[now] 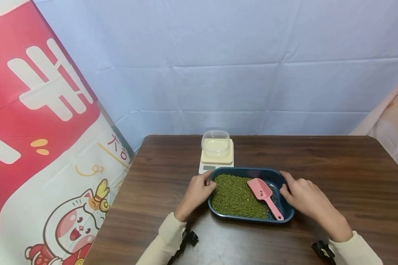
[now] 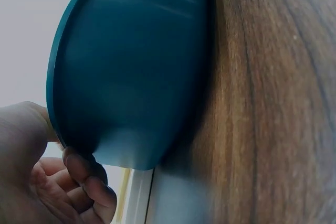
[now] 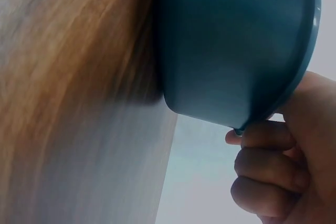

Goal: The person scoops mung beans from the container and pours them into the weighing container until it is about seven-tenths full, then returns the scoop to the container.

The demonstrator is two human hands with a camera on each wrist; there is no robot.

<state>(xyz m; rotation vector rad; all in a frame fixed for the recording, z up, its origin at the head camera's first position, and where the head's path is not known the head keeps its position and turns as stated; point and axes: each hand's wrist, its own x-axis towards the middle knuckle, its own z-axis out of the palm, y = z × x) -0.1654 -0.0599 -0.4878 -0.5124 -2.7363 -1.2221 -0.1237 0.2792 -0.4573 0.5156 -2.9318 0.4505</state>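
Note:
A dark blue rectangular tray [image 1: 252,219] holds a bed of small green beans [image 1: 235,197], heaped mostly toward its left side. On the beans lies a pink scoop [image 1: 261,189], its handle slanting to the tray's front right corner. My left hand [image 1: 197,191] grips the tray's left rim near the back corner, thumb over the edge and fingers underneath, as the left wrist view shows. At the opposite end my right hand [image 1: 303,195] pinches the right rim, with its other fingers curled below the lip in the right wrist view.
Just behind the tray, a cream kitchen scale [image 1: 217,161] carries a clear plastic container [image 1: 215,141]. All stand on a dark wooden table [image 1: 335,165]. A pale cloth backdrop [image 1: 235,73] hangs behind, and a printed red and white banner [image 1: 53,147] is at the left.

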